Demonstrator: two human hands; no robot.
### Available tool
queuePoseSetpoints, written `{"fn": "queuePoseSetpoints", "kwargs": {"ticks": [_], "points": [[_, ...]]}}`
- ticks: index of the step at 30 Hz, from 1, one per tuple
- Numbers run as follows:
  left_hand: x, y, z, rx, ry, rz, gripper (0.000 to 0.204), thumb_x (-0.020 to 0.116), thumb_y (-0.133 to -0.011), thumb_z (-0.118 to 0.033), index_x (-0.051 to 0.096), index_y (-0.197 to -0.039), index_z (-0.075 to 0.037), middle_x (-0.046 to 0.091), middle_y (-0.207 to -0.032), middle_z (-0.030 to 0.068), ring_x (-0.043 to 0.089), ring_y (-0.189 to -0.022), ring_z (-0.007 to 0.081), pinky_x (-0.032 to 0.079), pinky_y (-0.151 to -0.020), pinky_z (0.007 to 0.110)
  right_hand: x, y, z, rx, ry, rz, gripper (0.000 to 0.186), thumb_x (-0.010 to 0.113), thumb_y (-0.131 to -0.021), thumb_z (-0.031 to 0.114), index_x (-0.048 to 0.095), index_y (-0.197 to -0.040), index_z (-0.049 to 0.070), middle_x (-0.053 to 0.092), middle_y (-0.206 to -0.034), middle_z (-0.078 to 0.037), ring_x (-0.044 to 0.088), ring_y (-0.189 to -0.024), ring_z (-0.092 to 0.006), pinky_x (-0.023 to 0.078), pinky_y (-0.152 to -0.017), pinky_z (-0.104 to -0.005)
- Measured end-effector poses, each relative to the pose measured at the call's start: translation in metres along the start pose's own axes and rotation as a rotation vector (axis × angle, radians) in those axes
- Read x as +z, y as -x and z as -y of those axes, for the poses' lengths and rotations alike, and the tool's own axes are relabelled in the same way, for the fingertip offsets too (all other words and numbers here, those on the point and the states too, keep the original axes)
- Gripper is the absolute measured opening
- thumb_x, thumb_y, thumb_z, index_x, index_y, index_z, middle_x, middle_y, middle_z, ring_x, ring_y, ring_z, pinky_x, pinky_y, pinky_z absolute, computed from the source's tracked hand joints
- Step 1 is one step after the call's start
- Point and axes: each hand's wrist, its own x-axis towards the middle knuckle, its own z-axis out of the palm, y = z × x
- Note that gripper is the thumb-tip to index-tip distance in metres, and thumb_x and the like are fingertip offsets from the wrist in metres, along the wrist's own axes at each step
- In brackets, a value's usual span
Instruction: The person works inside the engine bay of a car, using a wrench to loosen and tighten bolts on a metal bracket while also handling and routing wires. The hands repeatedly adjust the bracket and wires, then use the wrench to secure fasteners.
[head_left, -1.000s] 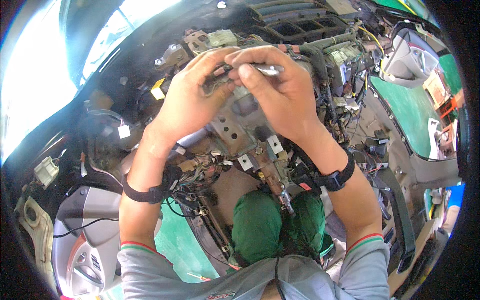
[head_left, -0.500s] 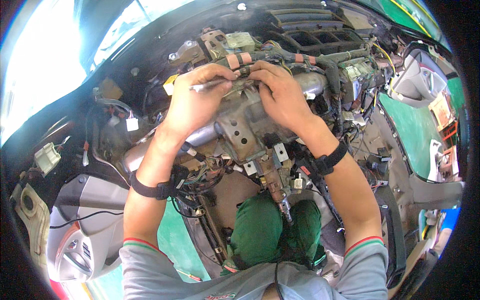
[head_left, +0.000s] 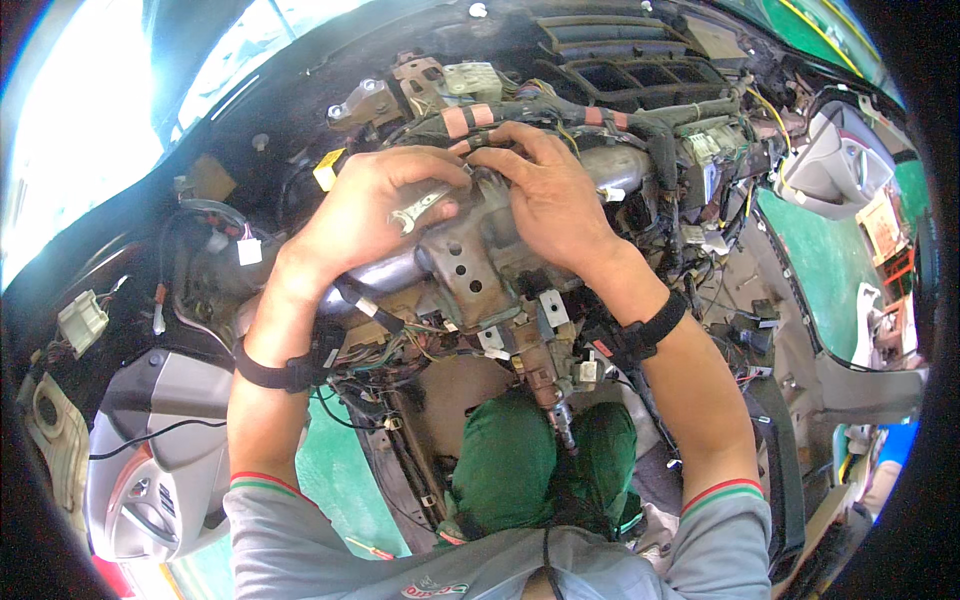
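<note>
My left hand (head_left: 362, 208) is closed around a wrench (head_left: 418, 210), whose silver open end sticks out below my fingers. The rest of the wrench is hidden in the hand. My right hand (head_left: 560, 205) rests over the metal cross beam (head_left: 385, 272) of a stripped dashboard, its fingers bent in beside the left fingertips. What those right fingers pinch, if anything, is hidden. Just beyond both hands runs a wiring harness (head_left: 535, 112) wrapped with orange tape. Between my forearms, a bracket with holes (head_left: 468, 268) sits on the beam, above the steering column shaft (head_left: 553, 400).
Loose white connectors (head_left: 249, 251) hang at the left. Grey door panels stand open, one on the left (head_left: 160, 450) and one at the far right (head_left: 838, 160). Air vents (head_left: 640, 75) lie at the back. My knees (head_left: 505, 455) are under the column.
My left hand has turned and shifted slightly left, so the wrench's open end now shows. My right fingers have shifted a little left. The whole view has moved slightly.
</note>
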Motion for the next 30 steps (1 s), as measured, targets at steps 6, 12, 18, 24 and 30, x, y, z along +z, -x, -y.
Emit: {"fn": "queuePoseSetpoints", "kwargs": {"ticks": [6,12,18,24,30], "points": [[-0.007,0.022,0.006,-0.449,0.616,-0.347,0.013,0.074,-0.095,-0.009,0.075,-0.106,-0.003,0.076,-0.098,0.0024,0.069,-0.087,0.0103,0.054,-0.082,0.025,0.0,-0.002,0.0,-0.016,-0.005,-0.012,0.039,0.059,-0.086,0.0,0.071,-0.12,0.015,0.062,-0.13,-0.01,0.061,-0.115,-0.037,0.051,-0.101,-0.0486],[-0.006,0.021,0.01,-0.608,0.198,-0.383,0.008,0.069,-0.098,-0.005,0.072,-0.105,-0.003,0.072,-0.092,0.0009,0.065,-0.087,0.0087,0.053,-0.078,0.027,-0.001,-0.001,0.002,-0.014,0.009,-0.007,0.038,0.059,-0.084,-0.001,0.071,-0.117,0.014,0.063,-0.129,-0.01,0.062,-0.114,-0.0366,0.051,-0.1,-0.048],[0.008,0.01,-0.008,-0.121,-0.514,-0.384,0.016,0.079,-0.083,-0.006,0.075,-0.097,-0.008,0.071,-0.095,0.0103,0.069,-0.09,0.0313,0.055,-0.081,0.037,0.0,-0.002,0.0,-0.026,0.029,-0.002,0.04,0.059,-0.085,-0.001,0.07,-0.119,0.016,0.061,-0.13,-0.009,0.061,-0.115,-0.0364,0.051,-0.099,-0.0483],[0.017,0.021,-0.03,-0.099,-0.74,-0.312,0.01,0.074,-0.077,-0.01,0.07,-0.087,-0.01,0.064,-0.083,0.0056,0.065,-0.08,0.027,0.055,-0.069,0.04,0.0,-0.001,0.0,-0.007,0.032,0.019,0.041,0.058,-0.085,0.0,0.07,-0.12,0.018,0.061,-0.131,-0.008,0.06,-0.115,-0.0357,0.051,-0.099,-0.0483],[0.013,0.015,-0.025,-0.059,-0.748,-0.343,0.011,0.074,-0.08,-0.007,0.07,-0.09,-0.009,0.063,-0.083,0.0072,0.065,-0.081,0.0298,0.053,-0.072,0.041,0.001,-0.001,0.001,0.008,0.04,0.019,0.042,0.059,-0.085,0.0,0.071,-0.12,0.019,0.061,-0.129,-0.007,0.062,-0.11,-0.0345,0.053,-0.097,-0.0473]]}}
